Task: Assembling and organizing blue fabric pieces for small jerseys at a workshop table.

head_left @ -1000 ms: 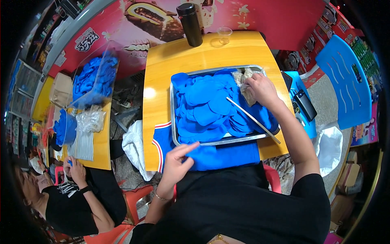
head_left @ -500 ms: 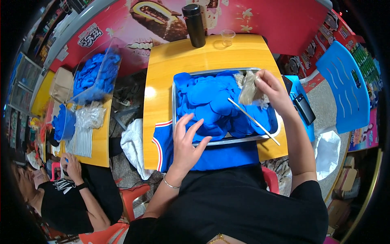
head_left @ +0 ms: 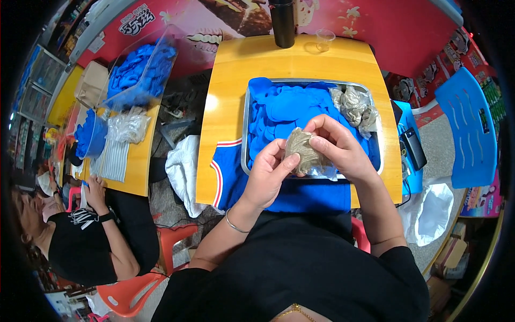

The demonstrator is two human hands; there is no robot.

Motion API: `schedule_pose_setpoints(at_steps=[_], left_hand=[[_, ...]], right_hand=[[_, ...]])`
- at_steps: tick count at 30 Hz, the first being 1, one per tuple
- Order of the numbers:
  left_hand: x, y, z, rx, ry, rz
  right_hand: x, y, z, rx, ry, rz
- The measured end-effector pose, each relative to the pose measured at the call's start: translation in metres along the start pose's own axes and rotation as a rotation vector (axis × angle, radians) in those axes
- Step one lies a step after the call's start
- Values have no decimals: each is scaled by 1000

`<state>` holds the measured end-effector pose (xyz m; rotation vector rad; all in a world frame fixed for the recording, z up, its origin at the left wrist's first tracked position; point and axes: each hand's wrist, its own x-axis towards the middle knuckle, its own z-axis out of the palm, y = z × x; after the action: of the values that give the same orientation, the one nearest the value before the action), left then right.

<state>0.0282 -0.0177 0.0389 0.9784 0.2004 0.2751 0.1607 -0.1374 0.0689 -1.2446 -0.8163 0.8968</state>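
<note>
Mounted at left on the wearer's head, a wide fisheye camera looks steeply down from above the black shirt [head_left: 311,268] at 6 o'clock toward the pink panel [head_left: 397,37] at 12, the left hand [head_left: 270,176] and right hand [head_left: 342,150] close by near center.

The left hand [head_left: 268,174] and the right hand [head_left: 343,150] are above the near part of the tray [head_left: 379,155], and the bundle [head_left: 301,149] is between them. Behind the two hands, many pieces [head_left: 289,110] lie in the tray; beyond the right hand, the packets [head_left: 354,104] lie in its far right corner. Farther behind the hands, on the table [head_left: 230,70], stand the bottle [head_left: 282,27] and, at its right, the cup [head_left: 325,42]. The garment [head_left: 322,197] lies on the table, before the tray. Well to the right of the right hand is the chair [head_left: 466,129]. Well to the left of the left hand, the second table [head_left: 142,172] bears the tub [head_left: 99,140].
</note>
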Motion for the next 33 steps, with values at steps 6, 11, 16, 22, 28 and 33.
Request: schedule_pose_setpoints(at_steps=[6, 11, 16, 22, 28, 33], left_hand=[[-4, 5, -6, -40, -5, -27], [-5, 5, -9, -38, -2, -7], [-7, 6, -12, -61, -3, 15], [-8, 6, -17, -44, 26, 24], [-8, 5, -18, -47, 24, 51], [-8, 6, -18, -56, 44, 43]], right_hand=[[0, 2, 4, 122, 13, 6], [1, 4, 5, 157, 28, 8], [1, 5, 6, 170, 24, -21], [1, 5, 7, 194, 19, -6], [2, 7, 9, 177, 33, -35], [3, 9, 11, 212, 34, -20]])
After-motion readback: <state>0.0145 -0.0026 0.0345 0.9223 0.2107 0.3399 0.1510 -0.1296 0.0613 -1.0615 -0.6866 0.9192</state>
